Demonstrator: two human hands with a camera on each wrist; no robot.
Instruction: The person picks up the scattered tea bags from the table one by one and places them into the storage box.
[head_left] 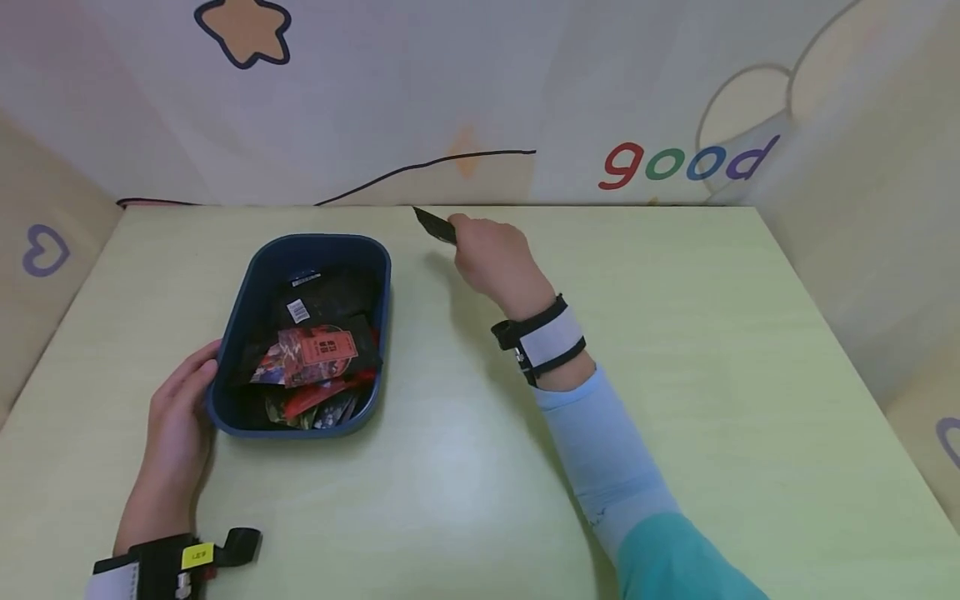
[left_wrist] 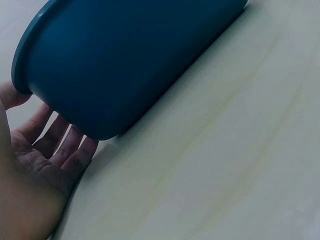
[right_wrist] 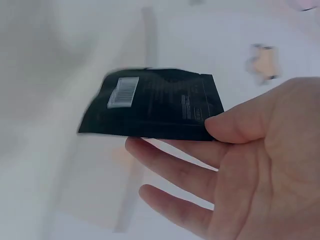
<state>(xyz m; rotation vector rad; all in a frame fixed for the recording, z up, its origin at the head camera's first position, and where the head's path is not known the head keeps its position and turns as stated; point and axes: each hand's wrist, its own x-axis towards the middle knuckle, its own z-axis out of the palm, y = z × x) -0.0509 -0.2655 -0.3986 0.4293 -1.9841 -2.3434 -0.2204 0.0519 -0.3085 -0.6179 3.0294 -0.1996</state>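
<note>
My right hand (head_left: 498,258) pinches a small black packet (right_wrist: 155,105) near one end, between thumb and fingers. The packet has a white barcode label and is held up over the far part of the table. In the head view only its dark edge shows. My left hand (head_left: 176,417) touches the outside of a dark blue plastic bin (head_left: 217,400) at its near left corner, with the fingers (left_wrist: 72,145) fairly straight against the wall. Several packets lie in the bin: black ones (head_left: 337,292) at the back, a red-printed one (head_left: 318,354) and others in front.
A pale green-yellow table (head_left: 450,500) carries the bin on its left side. Behind it rises a printed backdrop (head_left: 420,100) with a star, a cloud line and the word good. Similar sheets close off the left and right sides.
</note>
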